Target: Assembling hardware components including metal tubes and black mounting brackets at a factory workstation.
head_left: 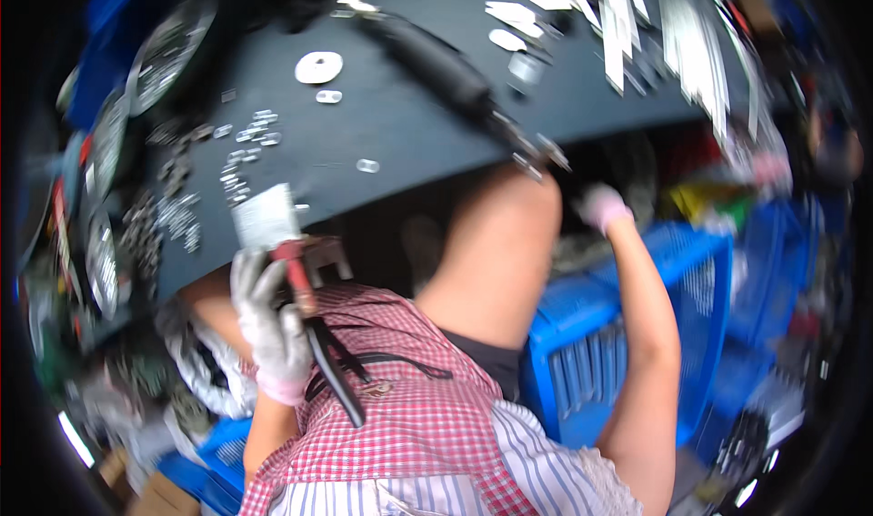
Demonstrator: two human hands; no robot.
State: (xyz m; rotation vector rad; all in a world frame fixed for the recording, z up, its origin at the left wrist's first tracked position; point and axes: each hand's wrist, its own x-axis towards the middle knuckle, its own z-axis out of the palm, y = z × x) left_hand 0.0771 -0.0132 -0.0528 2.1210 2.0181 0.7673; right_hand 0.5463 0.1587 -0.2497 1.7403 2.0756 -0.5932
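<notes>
A red-and-black tool (293,270) is held at the near left edge of the dark table (382,116), above the person's lap. It is gripped by the gloved left hand (273,330), whose fingers are partly curled, with little gap, against its red part; the black handle is tilted toward the near right. A pale flat piece (265,218) is seen at the tool's far end; whether it is clamped there cannot be told.

Small metal links (270,139) are scattered just beyond, and a white disc (318,68) is placed farther off. A black cylindrical tool (432,61) is laid slantwise across the middle, its metal tip near the person's bare knee (518,216). Pale strips (696,52) are bunched at the far right.

The gloved right hand (603,209) is held beside the table's near edge, beyond a blue basket (543,339); blurred, its finger opening and any hold cannot be told. A red checked apron (391,425) is worn.
</notes>
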